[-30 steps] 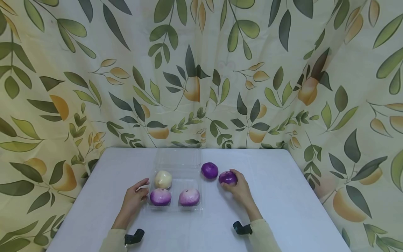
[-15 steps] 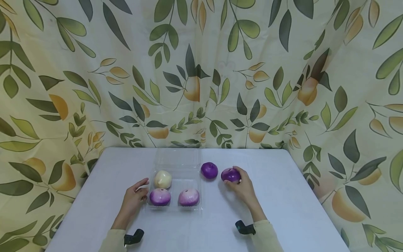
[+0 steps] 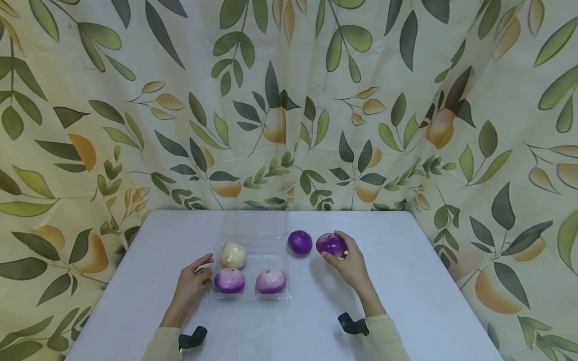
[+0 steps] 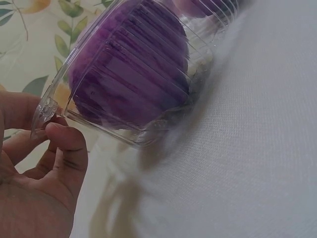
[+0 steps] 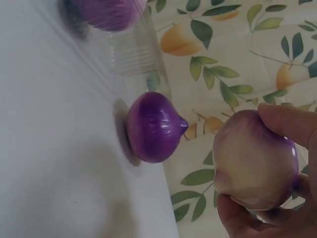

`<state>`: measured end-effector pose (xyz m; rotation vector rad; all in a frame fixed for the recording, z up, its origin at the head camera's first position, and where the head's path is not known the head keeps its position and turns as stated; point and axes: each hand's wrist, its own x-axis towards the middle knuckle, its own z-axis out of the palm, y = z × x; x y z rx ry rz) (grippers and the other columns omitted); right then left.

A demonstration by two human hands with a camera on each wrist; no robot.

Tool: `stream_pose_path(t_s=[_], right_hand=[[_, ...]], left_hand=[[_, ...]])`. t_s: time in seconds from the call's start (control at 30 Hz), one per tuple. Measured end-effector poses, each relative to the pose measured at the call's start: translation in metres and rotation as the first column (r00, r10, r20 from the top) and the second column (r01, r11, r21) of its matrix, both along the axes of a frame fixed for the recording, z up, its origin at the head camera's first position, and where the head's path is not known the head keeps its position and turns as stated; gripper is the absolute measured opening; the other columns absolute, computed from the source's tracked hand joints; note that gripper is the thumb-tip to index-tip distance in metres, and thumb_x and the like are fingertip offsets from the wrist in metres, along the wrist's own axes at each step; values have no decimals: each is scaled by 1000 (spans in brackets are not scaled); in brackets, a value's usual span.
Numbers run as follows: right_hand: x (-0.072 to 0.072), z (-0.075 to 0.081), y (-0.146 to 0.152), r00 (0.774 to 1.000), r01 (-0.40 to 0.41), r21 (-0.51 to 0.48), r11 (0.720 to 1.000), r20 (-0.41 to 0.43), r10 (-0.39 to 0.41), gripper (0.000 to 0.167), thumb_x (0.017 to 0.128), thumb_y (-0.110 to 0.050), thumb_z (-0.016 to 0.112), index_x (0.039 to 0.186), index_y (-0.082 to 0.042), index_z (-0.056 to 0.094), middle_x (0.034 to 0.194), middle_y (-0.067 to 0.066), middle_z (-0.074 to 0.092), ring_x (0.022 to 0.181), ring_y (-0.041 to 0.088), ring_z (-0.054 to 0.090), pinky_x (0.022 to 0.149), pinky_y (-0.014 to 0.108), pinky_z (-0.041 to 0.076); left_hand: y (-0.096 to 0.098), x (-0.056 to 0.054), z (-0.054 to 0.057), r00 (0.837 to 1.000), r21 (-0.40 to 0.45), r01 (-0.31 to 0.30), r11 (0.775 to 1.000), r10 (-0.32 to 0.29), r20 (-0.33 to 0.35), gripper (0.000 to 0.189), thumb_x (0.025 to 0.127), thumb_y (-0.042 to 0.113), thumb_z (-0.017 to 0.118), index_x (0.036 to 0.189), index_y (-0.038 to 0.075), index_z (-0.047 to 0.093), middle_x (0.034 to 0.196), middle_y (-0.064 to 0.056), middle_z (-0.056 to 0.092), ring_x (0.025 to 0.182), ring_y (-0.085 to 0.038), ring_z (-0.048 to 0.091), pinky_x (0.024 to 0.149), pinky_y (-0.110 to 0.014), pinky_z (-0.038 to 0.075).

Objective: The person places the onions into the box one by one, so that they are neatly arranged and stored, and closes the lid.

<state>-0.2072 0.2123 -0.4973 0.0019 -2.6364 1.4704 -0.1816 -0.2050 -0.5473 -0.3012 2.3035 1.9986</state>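
Right grip [image 3: 349, 262]: pinching purple onion [image 3: 330, 244] above surface [image 3: 420, 311], right of open container [image 3: 266, 249]; left grip [image 3: 191, 278]: pinching container's rim [image 4: 45, 112]; risk: onion's smooth roundness could slip fingertips [image 5: 280, 119].

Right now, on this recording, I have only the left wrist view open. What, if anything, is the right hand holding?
Observer: The right hand holds a purple onion.
Reviewer: Is any onion outside the container apart from that one?
Observer: Yes, a darker onion rests on the table, between the clear container and the held one.
Reviewer: And the lid, open or closed?
Observer: Open; in the head view the lid lies back on the container's far side.
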Motion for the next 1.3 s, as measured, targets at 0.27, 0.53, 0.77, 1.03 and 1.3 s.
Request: stream_pose_path(t_s=[0.27, 0.53, 0.77, 1.03, 1.3], right_hand=[[6, 11, -7, 999, -24, -14, 1000, -35, 24, 80, 79, -27, 82, 146, -11, 41, 148, 18, 41, 130, 39, 48, 101, 51, 48], [10, 16, -21, 993, -78, -20, 997, -94, 76, 79, 78, -28, 83, 144, -10, 43, 145, 17, 45, 126, 36, 52, 98, 47, 49], [12, 19, -32, 990, -91, -26, 996, -106, 88, 77, 78, -25, 83, 143, -10, 44, 145, 16, 46, 126, 34, 52, 97, 46, 49], [15, 25, -44, 987, -124, -45, 991, -106, 118, 76, 78, -26, 82, 142, -10, 45, 145, 16, 47, 129, 35, 50, 98, 49, 50], [16, 25, -57, 983, -154, -45, 987, -112, 148, 72, 78, -27, 83, 139, -11, 48, 144, 14, 48, 129, 34, 51, 98, 49, 51]], left_hand=[[1, -2, 0, 1000, -7, -8, 1000, 8, 12, 47, 97, 5, 53, 144, 7, 48, 140, -14, 50, 84, -5, 56, 70, -20, 51], [-1, -4, -1, 1000, 3, -2, 1000, 2, 15, 47, 97, 5, 53, 144, 7, 48, 140, -14, 49, 83, -5, 55, 69, -20, 50], [0, -3, 0, 1000, 9, -4, 1000, 4, 14, 47, 97, 4, 52, 144, 6, 48, 140, -15, 50, 82, -5, 54, 69, -20, 50], [-1, 0, 0, 1000, 0, 3, 1000, -3, 19, 47, 98, 6, 53, 145, 7, 46, 143, -15, 48, 85, -4, 55, 69, -20, 50], [0, -2, -2, 1000, -8, -6, 1000, 6, 19, 47, 98, 6, 52, 145, 7, 47, 141, -14, 49, 84, -6, 54, 69, -21, 50]])
